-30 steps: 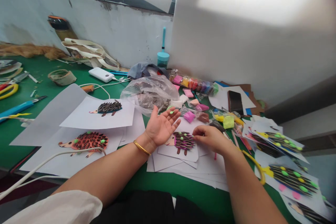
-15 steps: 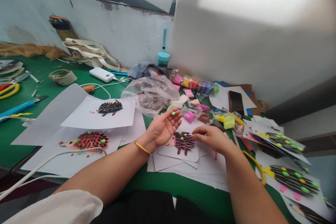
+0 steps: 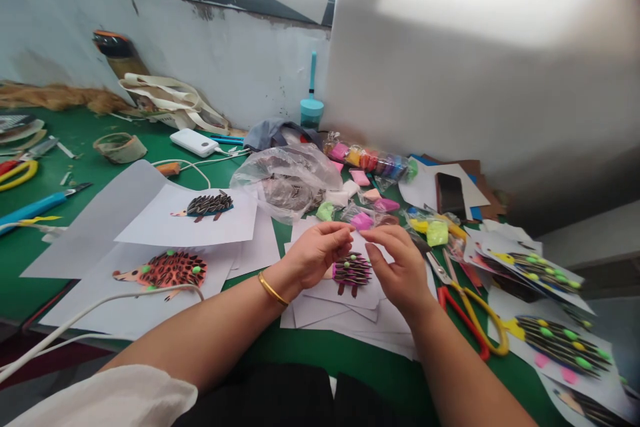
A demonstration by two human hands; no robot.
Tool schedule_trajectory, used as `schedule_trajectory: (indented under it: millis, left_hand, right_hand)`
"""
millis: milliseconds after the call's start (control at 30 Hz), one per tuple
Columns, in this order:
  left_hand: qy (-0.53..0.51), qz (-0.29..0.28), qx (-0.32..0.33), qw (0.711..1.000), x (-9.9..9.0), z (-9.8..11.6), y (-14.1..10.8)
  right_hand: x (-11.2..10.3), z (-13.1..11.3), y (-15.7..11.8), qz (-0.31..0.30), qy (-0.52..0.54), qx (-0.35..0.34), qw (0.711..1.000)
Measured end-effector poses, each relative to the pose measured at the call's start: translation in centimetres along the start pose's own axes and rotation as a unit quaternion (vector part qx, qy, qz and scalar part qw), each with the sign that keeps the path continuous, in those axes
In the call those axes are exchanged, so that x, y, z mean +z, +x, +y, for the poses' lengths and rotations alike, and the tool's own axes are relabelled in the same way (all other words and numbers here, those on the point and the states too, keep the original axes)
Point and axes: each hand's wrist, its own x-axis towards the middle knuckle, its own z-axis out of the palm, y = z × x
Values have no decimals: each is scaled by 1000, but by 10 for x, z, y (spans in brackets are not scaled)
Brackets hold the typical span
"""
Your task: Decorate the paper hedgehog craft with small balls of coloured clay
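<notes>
My left hand (image 3: pixel 315 255) and my right hand (image 3: pixel 397 268) hang close together, fingertips nearly meeting, just above a paper hedgehog with sunflower-seed spines (image 3: pixel 351 273). Whatever lies between the fingertips is hidden. That hedgehog is glued on a white sheet (image 3: pixel 345 300) topping a loose paper stack. A lump of green modelling clay (image 3: pixel 325 211) sits just beyond my left hand. Near my right hand lie a pink clay piece in plastic (image 3: pixel 363 221) and red-and-yellow-handled scissors (image 3: pixel 463 310). A gold bangle (image 3: pixel 273 289) circles my left wrist.
Other seed hedgehogs on sheets (image 3: pixel 209 204) lie left and right. Beyond them are a clear bag of seeds (image 3: pixel 285 183), clay packets (image 3: pixel 367 161), a phone (image 3: pixel 450 195), a power bank (image 3: pixel 195 143), a utility knife (image 3: pixel 35 207) and a white cable (image 3: pixel 115 303).
My left hand has turned from palm up to palm down and moved toward my right hand. The green clay lump now shows, and the scissors have come into fuller view.
</notes>
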Motion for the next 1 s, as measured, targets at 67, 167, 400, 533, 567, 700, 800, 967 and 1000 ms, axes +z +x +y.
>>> schedule_trajectory:
  millis: [67, 167, 400, 533, 567, 700, 800, 967, 1000]
  left_hand:
    - [29, -16, 5, 999, 0, -1, -1]
    - [71, -52, 18, 996, 0, -3, -3]
    - [127, -74, 27, 989, 3, -4, -5]
    - [136, -55, 31, 989, 7, -1, -8]
    - [137, -53, 30, 989, 7, -1, -8]
    - [146, -83, 0, 986, 5, -1, -8]
    - [142, -89, -7, 986, 3, -2, -7]
    - [157, -81, 13, 984, 2, -1, -7]
    - [161, -78, 15, 984, 3, 0, -7]
  right_hand:
    - [3, -4, -1, 10, -17, -32, 999]
    - [6, -5, -3, 1, -35, -52, 998]
    - [7, -2, -1, -13, 11, 0, 1000]
    - [6, -2, -1, -3, 32, 15, 999]
    - [7, -2, -1, 5, 37, 16, 999]
    - [7, -3, -3, 20, 36, 8, 999]
    - [7, -2, -4, 16, 19, 6, 1000]
    - [7, -2, -4, 12, 4, 4, 1000]
    - [7, -2, -4, 9, 8, 3, 1000]
